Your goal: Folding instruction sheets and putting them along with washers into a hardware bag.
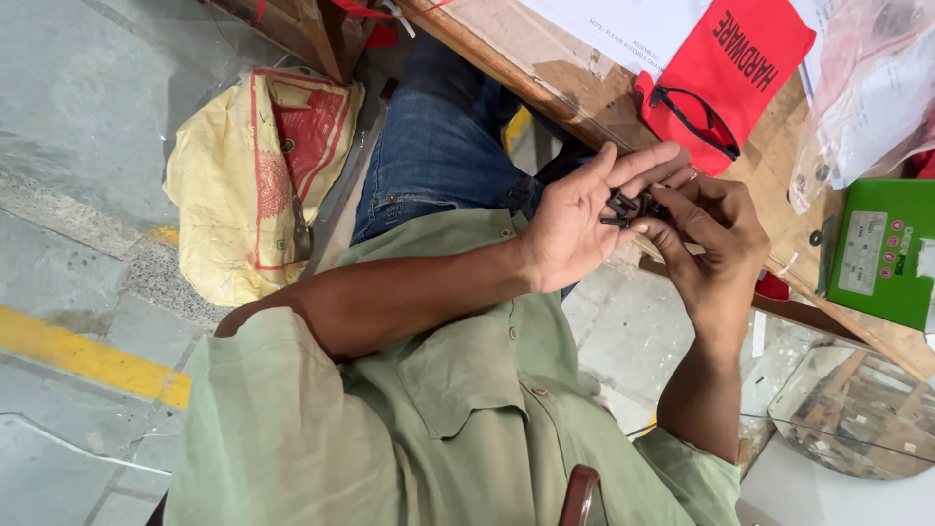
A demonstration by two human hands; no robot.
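Head view: a seated person in a pale green shirt (429, 409) and blue jeans (438, 146) works at the edge of a wooden table (545, 58), both hands raised just off its rim. The left hand (584, 219) lies open, palm up, fingers spread toward 1 o'clock, cradling a small cluster of black screws (628, 206) across the base of the fingers. The right hand (716, 244), coming in from 5 o'clock, has its fingertips pinched down on that cluster, touching the left palm; the pinch is narrow, closed on the dark pieces, though exactly how many it has hold of cannot be told.

At 1 o'clock from the hands, a red cloth pouch (740, 58) with a black loop lies on the table, partly over a sheet of white paper (623, 24). At 2 o'clock, near the picture's right edge, a clear plastic bag (867, 88) holds papers and small parts. At 3 o'clock sits a green box (881, 253) with a pale label and pink dots, near the right hand but apart from it. At 5 o'clock from the hands, a clear curved sheet (857, 409) rests on a white surface.

At 9 o'clock from the hands, well apart on the grey stone floor (78, 117), a crumpled yellow sack (258, 180) with red printing leans by the person's knee. A yellow painted stripe (88, 360) crosses the floor at 8 o'clock.
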